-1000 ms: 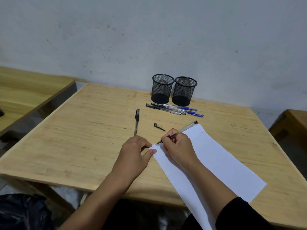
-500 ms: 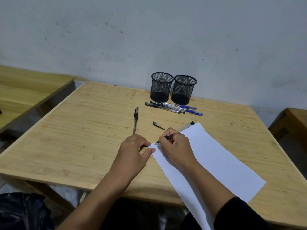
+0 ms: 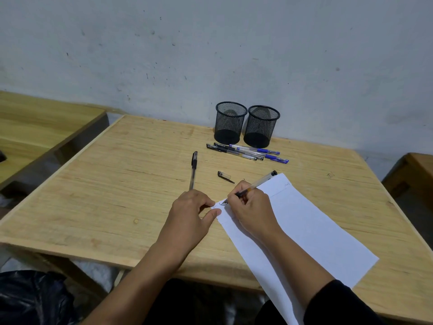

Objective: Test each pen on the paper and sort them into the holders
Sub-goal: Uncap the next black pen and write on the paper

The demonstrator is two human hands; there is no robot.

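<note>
My right hand (image 3: 254, 213) grips a clear black-ink pen (image 3: 260, 181), its tip pressed on the top left corner of the white paper (image 3: 311, 231). My left hand (image 3: 189, 214) lies flat on the table and pins that paper corner with thumb and fingertips. The pen's loose cap (image 3: 224, 175) lies just beyond my hands. A capped black pen (image 3: 193, 168) lies alone to the left. Several blue and black pens (image 3: 248, 153) lie in a bunch in front of two black mesh holders (image 3: 230, 123) (image 3: 261, 126), which stand side by side near the wall.
The wooden table (image 3: 112, 184) ends at a grey wall behind the holders. Another wooden table (image 3: 35, 127) stands to the left, and a wooden piece (image 3: 417, 174) at the right. A black bag (image 3: 30, 299) sits low at the left.
My right hand has shifted the pen tip slightly along the paper's corner, and a small mark shows there. My left hand stays on the paper.
</note>
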